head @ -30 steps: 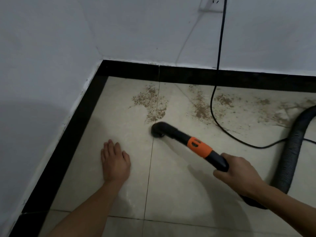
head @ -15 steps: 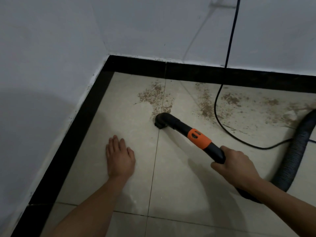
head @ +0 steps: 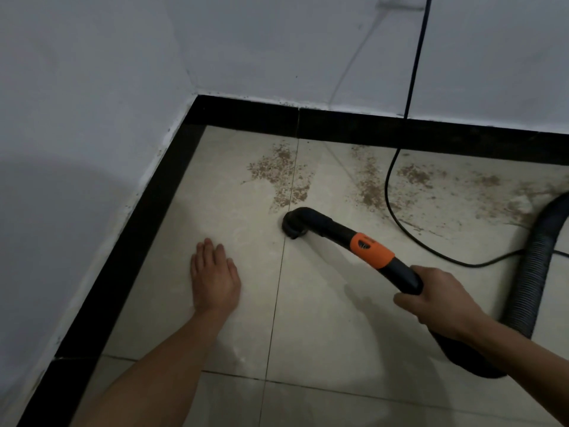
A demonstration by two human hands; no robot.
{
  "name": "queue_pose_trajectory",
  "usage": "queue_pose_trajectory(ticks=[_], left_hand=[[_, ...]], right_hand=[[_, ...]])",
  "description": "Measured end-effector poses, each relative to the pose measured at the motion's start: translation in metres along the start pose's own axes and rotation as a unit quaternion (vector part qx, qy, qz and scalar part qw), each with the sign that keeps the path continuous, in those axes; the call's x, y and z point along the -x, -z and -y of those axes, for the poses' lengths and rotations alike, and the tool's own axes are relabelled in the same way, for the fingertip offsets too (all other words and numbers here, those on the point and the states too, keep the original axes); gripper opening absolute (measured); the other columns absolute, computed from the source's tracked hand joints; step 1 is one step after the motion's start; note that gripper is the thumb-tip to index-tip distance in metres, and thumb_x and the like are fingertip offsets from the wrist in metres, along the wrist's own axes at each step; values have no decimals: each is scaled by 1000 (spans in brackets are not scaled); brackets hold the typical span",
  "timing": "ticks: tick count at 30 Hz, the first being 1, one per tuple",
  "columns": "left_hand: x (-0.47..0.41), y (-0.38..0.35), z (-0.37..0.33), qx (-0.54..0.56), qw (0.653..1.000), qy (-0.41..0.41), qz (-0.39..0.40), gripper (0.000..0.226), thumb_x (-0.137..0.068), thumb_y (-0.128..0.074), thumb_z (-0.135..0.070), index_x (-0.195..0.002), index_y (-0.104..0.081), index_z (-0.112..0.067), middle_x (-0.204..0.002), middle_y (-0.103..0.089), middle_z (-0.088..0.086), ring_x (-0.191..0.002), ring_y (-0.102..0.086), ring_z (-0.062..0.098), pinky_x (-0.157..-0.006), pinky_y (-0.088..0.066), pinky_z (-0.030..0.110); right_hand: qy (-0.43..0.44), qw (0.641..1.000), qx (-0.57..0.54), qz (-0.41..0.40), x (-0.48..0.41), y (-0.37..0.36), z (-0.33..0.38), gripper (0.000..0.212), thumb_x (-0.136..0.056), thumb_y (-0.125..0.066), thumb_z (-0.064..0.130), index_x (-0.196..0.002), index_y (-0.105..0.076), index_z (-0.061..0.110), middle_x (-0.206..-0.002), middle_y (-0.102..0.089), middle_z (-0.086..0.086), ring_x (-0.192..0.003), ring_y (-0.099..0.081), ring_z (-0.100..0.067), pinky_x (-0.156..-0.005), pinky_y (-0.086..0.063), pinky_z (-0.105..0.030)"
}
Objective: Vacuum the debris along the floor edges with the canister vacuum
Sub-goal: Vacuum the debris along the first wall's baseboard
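Right hand point(head: 437, 300) grips vacuum wand point(head: 354, 238), nozzle point(head: 292, 224) on floor point(head: 323, 318) just below debris point(head: 280, 177) near corner baseboard point(head: 246, 114). Left hand point(head: 214, 275) flat on floor left of nozzle. Hose point(head: 532, 266) and cord point(head: 397, 192) right of nozzle.

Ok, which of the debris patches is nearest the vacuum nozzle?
The left patch, straddling the grout line just beyond the nozzle. The other patches lie farther right, around the power cord.

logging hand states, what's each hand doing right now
Left hand: open, palm flat on the floor tile, holding nothing.
Right hand: closed around the vacuum wand handle.
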State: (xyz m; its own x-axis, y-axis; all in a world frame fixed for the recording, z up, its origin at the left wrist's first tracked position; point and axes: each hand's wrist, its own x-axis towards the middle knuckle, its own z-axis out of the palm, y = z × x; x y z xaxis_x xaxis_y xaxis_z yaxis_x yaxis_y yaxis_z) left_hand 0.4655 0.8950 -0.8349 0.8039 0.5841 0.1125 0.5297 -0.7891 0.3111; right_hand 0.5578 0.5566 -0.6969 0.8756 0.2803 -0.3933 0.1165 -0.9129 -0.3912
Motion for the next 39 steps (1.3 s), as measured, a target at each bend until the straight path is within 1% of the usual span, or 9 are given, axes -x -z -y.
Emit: queue_pose_trajectory(ticks=[4,8,12,16,21,25,29,32,39], left_hand=[[0,-1,10,8,1000,-11,-5,40,-96,-40,-12,-127,-56,7,-139,-47,29,-133,-41,43,-111,-29,51],[-2,-4,10,4,1000,-6,-13,34,-95,-48,-9,-125,-58,5,-137,-49,28,-130,-43,43,-109,-32,52],[-7,-4,5,6,1000,19,-18,35,-93,-47,-15,-116,-62,5,-132,-53,29,-124,-48,45,-103,-36,52],[-5,-7,2,-12,1000,17,-16,31,-89,-59,-11,-115,-61,5,-133,-51,29,-125,-46,45,-104,-35,52],[-3,-10,2,-20,999,7,-36,32,-92,-49,-15,-115,-60,3,-133,-51,29,-125,-46,44,-105,-36,52],[-5,-11,3,-20,999,5,-49,35,-91,-45,-19,-114,-61,2,-133,-52,28,-125,-47,42,-106,-36,51],[-5,-12,4,-20,998,6,-54,35,-92,-46,-20,-115,-61,1,-133,-52,26,-125,-47,41,-106,-36,50],[-5,-11,3,-18,998,6,-52,36,-92,-45,-21,-115,-62,1,-134,-53,25,-126,-47,40,-106,-37,49],[-5,-11,4,-17,998,10,-56,36,-93,-43,-21,-116,-62,0,-134,-52,25,-127,-47,39,-108,-36,49]], right_hand=[[40,996,31,77,9,-4,1,15,-73,-72,27,-76,-58,22,-60,-62,-3,-50,-60,-13,-56,-51,-37],[28,999,31,19,5,-10,8,16,-76,-71,29,-77,-56,25,-64,-63,2,-58,-61,-15,-58,-49,-34],[52,996,45,51,2,-22,12,18,-76,-71,28,-73,-53,25,-63,-60,3,-57,-58,-13,-54,-41,-27],[13,1000,15,-5,-12,-23,13,16,-77,-72,25,-77,-56,24,-65,-63,1,-59,-62,-16,-57,-48,-32],[-13,999,-26,-36,-56,-18,36,16,-76,-75,25,-80,-60,20,-63,-66,-4,-56,-65,-21,-56,-54,-34],[-31,995,-76,-50,-112,-9,67,15,-77,-74,20,-80,-62,12,-57,-66,-5,-42,-63,-15,-44,-46,-24],[-39,989,-138,-47,-158,-2,103,21,-77,-74,18,-89,-62,7,-68,-68,-11,-52,-66,-22,-55,-57,-35],[-36,986,-162,-28,-175,-2,122,25,-78,-73,16,-96,-60,4,-73,-67,-13,-55,-64,-24,-61,-58,-39],[-7,995,-95,-12,-136,-9,97,14,-76,-74,15,-77,-62,8,-48,-62,-3,-36,-60,-15,-42,-47,-26]])
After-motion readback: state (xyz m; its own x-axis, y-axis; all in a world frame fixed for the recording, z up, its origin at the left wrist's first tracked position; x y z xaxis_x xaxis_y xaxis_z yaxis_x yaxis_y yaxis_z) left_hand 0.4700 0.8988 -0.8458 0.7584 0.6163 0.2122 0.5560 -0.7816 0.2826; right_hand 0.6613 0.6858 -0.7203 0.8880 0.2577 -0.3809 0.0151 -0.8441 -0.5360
